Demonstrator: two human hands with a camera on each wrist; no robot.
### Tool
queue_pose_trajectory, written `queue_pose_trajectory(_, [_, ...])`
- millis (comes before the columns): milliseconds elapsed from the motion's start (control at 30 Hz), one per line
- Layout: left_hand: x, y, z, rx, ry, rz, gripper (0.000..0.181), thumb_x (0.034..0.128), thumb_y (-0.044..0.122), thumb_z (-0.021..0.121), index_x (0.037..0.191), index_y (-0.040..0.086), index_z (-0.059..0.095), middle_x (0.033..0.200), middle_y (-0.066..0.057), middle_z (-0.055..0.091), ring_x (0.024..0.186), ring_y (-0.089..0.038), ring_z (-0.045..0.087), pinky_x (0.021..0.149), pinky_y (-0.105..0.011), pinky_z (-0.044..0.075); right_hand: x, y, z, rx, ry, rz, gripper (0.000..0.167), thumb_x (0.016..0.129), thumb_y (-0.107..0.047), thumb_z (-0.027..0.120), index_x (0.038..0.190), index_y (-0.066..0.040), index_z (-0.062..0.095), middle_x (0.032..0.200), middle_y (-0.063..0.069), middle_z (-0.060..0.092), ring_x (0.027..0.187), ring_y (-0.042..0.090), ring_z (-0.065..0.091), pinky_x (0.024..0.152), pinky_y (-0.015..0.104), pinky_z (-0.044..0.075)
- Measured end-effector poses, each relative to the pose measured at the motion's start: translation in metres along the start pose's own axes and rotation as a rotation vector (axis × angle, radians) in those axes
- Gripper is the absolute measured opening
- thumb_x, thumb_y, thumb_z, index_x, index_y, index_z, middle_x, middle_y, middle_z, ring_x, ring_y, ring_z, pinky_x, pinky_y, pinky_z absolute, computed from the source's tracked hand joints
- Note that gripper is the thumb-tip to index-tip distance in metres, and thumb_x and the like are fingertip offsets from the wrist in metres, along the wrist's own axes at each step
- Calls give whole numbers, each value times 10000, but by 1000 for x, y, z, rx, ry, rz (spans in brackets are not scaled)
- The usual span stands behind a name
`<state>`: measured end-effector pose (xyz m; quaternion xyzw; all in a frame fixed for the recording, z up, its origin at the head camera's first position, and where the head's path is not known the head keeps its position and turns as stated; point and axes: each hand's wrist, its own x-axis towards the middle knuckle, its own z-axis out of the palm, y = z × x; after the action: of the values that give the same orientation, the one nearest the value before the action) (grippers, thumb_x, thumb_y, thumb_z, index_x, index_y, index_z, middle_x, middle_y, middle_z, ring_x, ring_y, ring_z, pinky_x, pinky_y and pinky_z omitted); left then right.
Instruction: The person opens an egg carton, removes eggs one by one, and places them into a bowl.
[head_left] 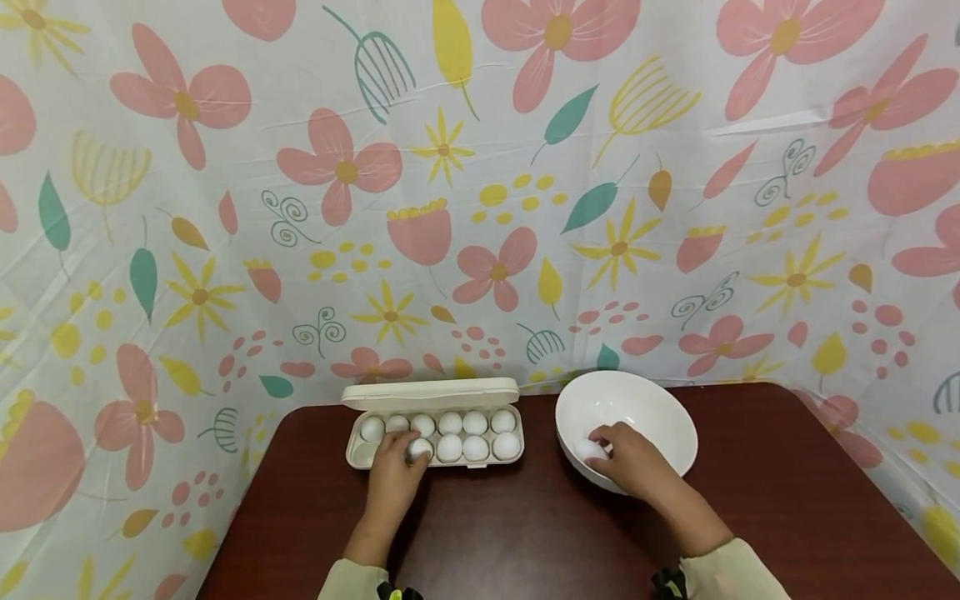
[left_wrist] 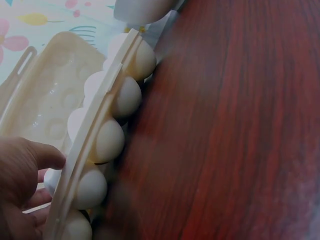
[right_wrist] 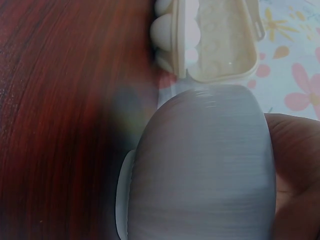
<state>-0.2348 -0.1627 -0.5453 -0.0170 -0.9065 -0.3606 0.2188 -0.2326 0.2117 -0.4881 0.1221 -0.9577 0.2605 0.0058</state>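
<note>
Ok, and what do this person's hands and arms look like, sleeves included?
The left hand and right hand are ungloved. The left sleeve and right sleeve are pale cream and stop short of the hands. By each sleeve's end shows a black item with yellow-green marking, too partial to identify.

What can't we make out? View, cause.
Head: a cup of the carton, covered by the left hand.
Left wrist: part of that hand's egg, behind the carton's rim.
Right wrist: fingertips of the right hand, behind the bowl.
Right wrist: dark patch by the bowl, too blurred to identify.
Right wrist: carton, cut by top edge.
</note>
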Motion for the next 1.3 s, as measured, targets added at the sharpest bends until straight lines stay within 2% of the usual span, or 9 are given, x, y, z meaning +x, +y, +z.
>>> queue_pose_trajectory(167, [1, 2, -2, 10, -13, -9, 347, 813, 94, 815, 1135, 2, 723, 1094, -158, 651, 1053, -342, 644, 933, -497, 526, 2, 0, 0, -15, -29, 11, 307, 842, -202, 789, 1087, -33, 713, 959, 84, 690, 868, 219, 662, 823, 436, 551])
queue_pose_trajectory(500, [1, 1, 1, 7, 1, -24, 350, 804, 84, 821, 1130, -4, 728, 1090, -171, 663, 1066, -362, 653, 951, -503, 529, 4, -1, -1, -28, -65, 59, 335, 848, -213, 783, 1116, -22, 722, 980, 105, 695, 917, 246, 669, 867, 480, 550])
queue_pose_trajectory(900, [1, 2, 2, -2, 23, -29, 338, 805, 84, 811, 1119, -8, 730, 1090, -180, 670, 1077, -369, 647, 955, -510, 522, 4, -4, -1, -32, -71, 95, 360, 875, -212, 751, 1168, -6, 712, 1066, 154, 690, 997, 286, 660, 931, 520, 524])
queue_pose_trajectory(1300, [1, 4, 1, -18, 11, -41, 341, 818, 69, 802, 1139, -14, 722, 1105, -190, 664, 1103, -379, 633, 972, -519, 511, 3, -3, 0, -64, -53, 97, 369, 870, -235, 746, 1168, -21, 707, 1047, 143, 696, 977, 287, 662, 904, 519, 526])
